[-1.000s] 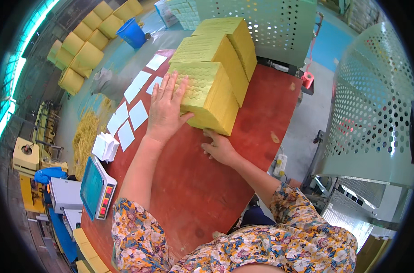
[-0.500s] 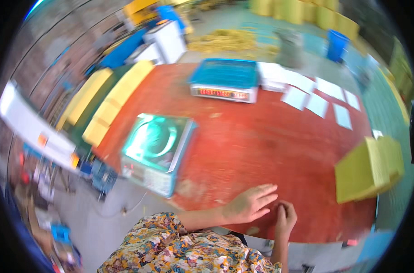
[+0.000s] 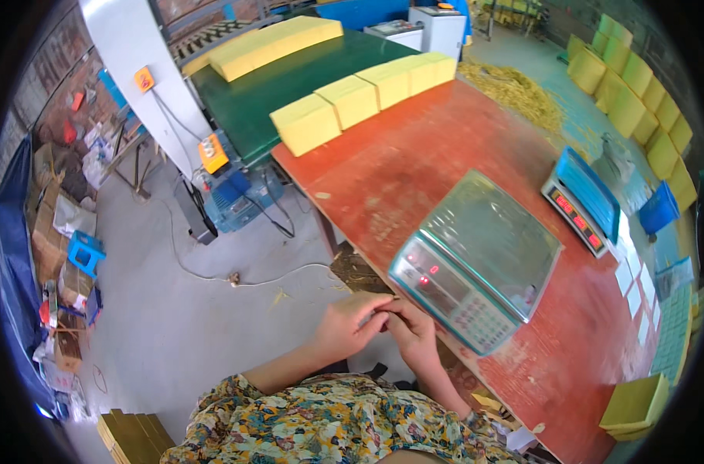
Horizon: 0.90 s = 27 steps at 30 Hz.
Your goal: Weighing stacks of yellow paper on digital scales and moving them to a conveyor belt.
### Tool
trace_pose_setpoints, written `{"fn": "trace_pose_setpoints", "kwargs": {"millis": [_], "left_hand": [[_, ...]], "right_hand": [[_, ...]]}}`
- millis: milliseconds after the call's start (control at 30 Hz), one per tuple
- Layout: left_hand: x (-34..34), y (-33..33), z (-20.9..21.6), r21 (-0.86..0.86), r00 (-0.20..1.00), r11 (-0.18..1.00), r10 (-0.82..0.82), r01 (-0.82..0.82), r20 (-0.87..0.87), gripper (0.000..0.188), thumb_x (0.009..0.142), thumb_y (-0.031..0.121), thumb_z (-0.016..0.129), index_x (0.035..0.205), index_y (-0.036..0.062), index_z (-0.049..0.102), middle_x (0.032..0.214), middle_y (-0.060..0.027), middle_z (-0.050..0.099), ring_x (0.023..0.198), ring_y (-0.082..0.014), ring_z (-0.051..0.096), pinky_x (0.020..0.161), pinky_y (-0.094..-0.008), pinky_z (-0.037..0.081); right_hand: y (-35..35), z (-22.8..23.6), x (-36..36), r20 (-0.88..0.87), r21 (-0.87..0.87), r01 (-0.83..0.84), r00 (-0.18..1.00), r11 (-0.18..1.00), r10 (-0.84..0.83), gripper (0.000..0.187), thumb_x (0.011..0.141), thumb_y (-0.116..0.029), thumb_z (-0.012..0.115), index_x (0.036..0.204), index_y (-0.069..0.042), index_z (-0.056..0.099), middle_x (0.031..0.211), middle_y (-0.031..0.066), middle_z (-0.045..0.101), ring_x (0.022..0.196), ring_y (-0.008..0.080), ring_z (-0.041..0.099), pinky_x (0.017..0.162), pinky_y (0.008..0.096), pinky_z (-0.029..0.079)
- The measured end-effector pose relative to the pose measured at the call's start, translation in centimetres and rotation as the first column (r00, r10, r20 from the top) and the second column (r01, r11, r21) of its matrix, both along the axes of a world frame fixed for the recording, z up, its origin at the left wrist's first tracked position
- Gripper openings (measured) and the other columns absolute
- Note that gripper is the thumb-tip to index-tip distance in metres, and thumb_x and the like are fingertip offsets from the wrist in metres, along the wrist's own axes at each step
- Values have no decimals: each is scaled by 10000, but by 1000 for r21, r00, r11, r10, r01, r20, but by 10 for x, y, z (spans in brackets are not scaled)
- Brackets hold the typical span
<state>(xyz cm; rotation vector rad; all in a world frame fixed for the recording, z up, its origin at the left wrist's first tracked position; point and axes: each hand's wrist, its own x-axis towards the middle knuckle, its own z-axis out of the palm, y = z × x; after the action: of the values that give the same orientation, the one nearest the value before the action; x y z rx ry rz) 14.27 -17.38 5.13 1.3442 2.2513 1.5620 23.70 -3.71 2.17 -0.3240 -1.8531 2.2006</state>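
My left hand (image 3: pixel 346 329) and my right hand (image 3: pixel 415 340) meet in front of my body, just off the near edge of the red table (image 3: pixel 414 174). The fingers of both are bent and pinched together at the tips. Whether something small lies between them is hidden. Nearest to my hands is a counting scale (image 3: pixel 487 240) with a glassy flat plate, lit red digits and a keypad, set at the table's edge.
Yellow paper-like blocks (image 3: pixel 309 124) line the table's far left edge beside a green conveyor belt (image 3: pixel 290 89). A second scale (image 3: pixel 588 197) with a blue tray, white sheets (image 3: pixel 638 282) and a yellow block (image 3: pixel 634 406) occupy the right side. A motor (image 3: pixel 240 205) stands left.
My view has swung left, so the scale now sits right of centre. My hands, apart over the table before, have come together, and the left hand's spread fingers have closed.
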Motion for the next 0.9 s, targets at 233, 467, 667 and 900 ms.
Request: {"fn": "trace_pose_setpoints", "kwargs": {"millis": [233, 467, 667, 900], "left_hand": [[-160, -71, 7, 15, 978, 986, 164, -163, -128, 272, 871, 71, 691, 1134, 12, 653, 980, -171, 694, 851, -322, 692, 729, -379, 551], [-355, -41, 32, 67, 884, 916, 399, -395, -242, 251, 887, 55, 634, 1130, -9, 633, 1021, -178, 684, 893, -327, 683, 778, -378, 537], [-501, -15, 20, -121, 824, 878, 374, -462, -426, 312, 907, 151, 637, 1183, 8, 613, 1227, -208, 623, 1123, -362, 608, 930, -424, 498], [-583, 38, -29, -395, 794, 783, 196, -480, -576, 554, 965, 403, 533, 1382, 41, 490, 1337, -238, 556, 1223, -384, 547, 1008, -445, 462]], "right_hand": [[-60, 8, -194, -115, 160, -135, 981, 978, 155, 180, 946, -15, 546, 1064, 43, 669, 878, 45, 661, 813, 84, 595, 742, 240, 497], [-28, 24, -402, -393, -109, 141, 903, 984, -173, 127, 960, 6, 533, 989, 26, 655, 902, 48, 667, 857, 91, 609, 775, 241, 489], [1, 6, -518, -351, -87, 265, 894, 960, -278, 118, 953, 11, 552, 1023, 14, 647, 915, 54, 682, 873, 91, 621, 787, 238, 492], [86, 9, -665, -566, 737, 558, 818, 381, -102, 156, 928, -137, 609, 1006, -25, 684, 1067, 112, 703, 1039, 285, 645, 907, 427, 494]]}}
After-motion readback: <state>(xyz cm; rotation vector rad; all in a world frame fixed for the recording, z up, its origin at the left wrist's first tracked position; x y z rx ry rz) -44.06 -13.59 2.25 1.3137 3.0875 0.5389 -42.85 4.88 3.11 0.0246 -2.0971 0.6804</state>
